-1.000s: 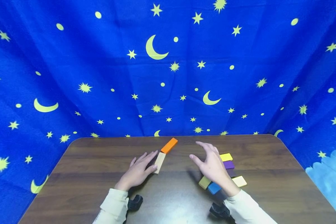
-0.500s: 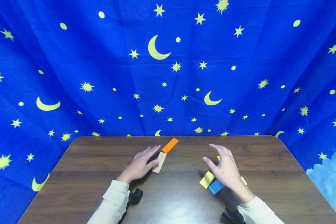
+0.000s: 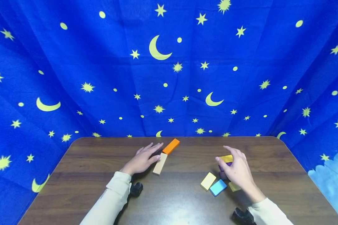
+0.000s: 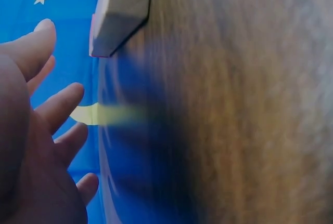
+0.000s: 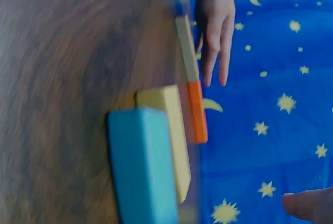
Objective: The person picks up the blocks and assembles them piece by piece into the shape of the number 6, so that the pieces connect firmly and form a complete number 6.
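Observation:
My left hand (image 3: 140,161), fingers extended, hovers beside a plain wooden block (image 3: 160,164) that meets an orange block (image 3: 171,146) end to end. In the left wrist view a gap separates the fingers from the wooden block (image 4: 122,13). My right hand (image 3: 239,170) hangs over the right-hand group, thumb and fingers apart and loosely bent, with nothing visible between them. Beneath it, partly hidden, lie a yellow block (image 3: 226,158), a purple block (image 3: 222,168) and a dull yellow block (image 3: 234,186). Left of the wrist sit a pale yellow block (image 3: 208,180) and a blue block (image 3: 218,187).
The blocks lie on a brown wooden table (image 3: 101,156). A blue curtain (image 3: 115,62) with moons and stars hangs behind its far edge. Black wrist devices (image 3: 243,215) sit under both forearms.
My right hand has moved right, across the group of blocks, uncovering the blue and pale yellow ones. My left hand has shifted slightly forward along the wooden block. The blocks appear unmoved.

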Motion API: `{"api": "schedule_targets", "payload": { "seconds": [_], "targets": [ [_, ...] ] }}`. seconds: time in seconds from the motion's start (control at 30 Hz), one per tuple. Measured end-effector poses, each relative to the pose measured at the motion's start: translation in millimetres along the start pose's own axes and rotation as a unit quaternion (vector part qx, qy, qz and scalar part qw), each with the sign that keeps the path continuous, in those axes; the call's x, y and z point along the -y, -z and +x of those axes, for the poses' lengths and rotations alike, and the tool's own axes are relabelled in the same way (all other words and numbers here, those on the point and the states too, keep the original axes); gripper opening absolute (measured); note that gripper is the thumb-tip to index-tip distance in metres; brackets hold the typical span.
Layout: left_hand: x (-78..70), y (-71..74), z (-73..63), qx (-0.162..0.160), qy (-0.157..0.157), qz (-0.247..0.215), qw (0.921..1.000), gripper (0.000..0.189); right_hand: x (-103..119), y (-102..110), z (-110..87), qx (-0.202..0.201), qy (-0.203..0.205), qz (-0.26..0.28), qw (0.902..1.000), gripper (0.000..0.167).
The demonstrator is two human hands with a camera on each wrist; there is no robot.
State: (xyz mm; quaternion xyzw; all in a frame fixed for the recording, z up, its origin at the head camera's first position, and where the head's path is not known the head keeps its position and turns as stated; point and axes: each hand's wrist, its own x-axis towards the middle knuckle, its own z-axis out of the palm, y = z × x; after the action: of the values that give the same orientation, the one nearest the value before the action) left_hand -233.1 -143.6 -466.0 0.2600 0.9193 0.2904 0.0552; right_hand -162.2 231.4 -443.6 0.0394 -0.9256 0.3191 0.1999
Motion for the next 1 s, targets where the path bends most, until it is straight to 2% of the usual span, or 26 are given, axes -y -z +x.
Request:
{"api": "schedule_targets", "payload": {
  "seconds": [0.3, 0.53, 0.67, 0.8, 1.0],
  "targets": [
    [4.6, 2.4, 10.5, 0.036, -0.023, 0.003, 0.9991, 0.055, -23, 3, 4.6, 0.039, -0.057, -0.039, 0.9969, 0.069],
    [9.6, 1.9, 16.0, 0.070, 0.012, -0.030, 0.9970, 0.055, -30, 2, 7.7, 0.072, -0.092, -0.066, 0.9909, 0.080],
    [10.2, 1.0, 19.8, 0.086, 0.011, -0.041, 0.9954, 0.057, -31, 1, 10.7, 0.099, -0.107, -0.082, 0.9859, 0.086],
    [9.5, 0.5, 21.2, 0.095, 0.010, -0.042, 0.9945, 0.058, -32, -1, 13.6, 0.118, -0.111, -0.097, 0.9821, 0.084],
    [8.9, -0.3, 19.6, 0.101, 0.008, -0.035, 0.9942, 0.055, -34, -4, 15.4, 0.124, -0.115, -0.115, 0.9788, 0.079]
  ]
}}
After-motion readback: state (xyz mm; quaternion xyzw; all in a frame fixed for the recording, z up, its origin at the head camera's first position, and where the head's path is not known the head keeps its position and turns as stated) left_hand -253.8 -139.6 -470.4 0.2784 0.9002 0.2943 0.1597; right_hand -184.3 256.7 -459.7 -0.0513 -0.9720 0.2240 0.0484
